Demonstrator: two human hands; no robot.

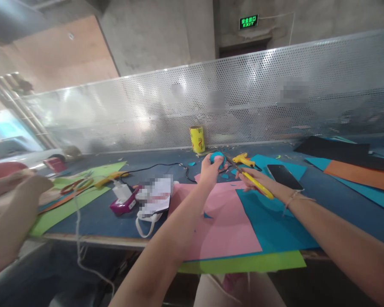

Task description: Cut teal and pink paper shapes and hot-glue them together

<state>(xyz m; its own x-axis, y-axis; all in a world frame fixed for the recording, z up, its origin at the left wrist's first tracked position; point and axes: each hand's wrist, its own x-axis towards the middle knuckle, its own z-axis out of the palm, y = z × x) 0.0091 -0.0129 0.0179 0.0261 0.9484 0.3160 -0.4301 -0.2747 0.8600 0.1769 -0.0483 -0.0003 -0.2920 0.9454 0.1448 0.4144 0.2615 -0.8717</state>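
My left hand [211, 168] is closed on a small rounded piece of blue paper [216, 157], held up above the table. In my right hand [251, 178] is a pair of scissors with yellow handles [259, 186]. The blades [229, 160] point up and left and reach the blue paper's right edge; whether they are open or shut is hard to see. Below both hands lie a pink sheet [217, 230], a larger blue sheet [281, 230] and a green sheet [275, 262]. A small blue scrap [207, 215] rests on the pink one.
A yellow glue gun [243, 160], a phone [284, 177] and a yellow roll [197, 139] stand or lie beyond my hands. Left are a purple power strip [124, 207] with a white cable and another person's arms [16, 209]. A perforated metal screen [166, 106] closes the table's back.
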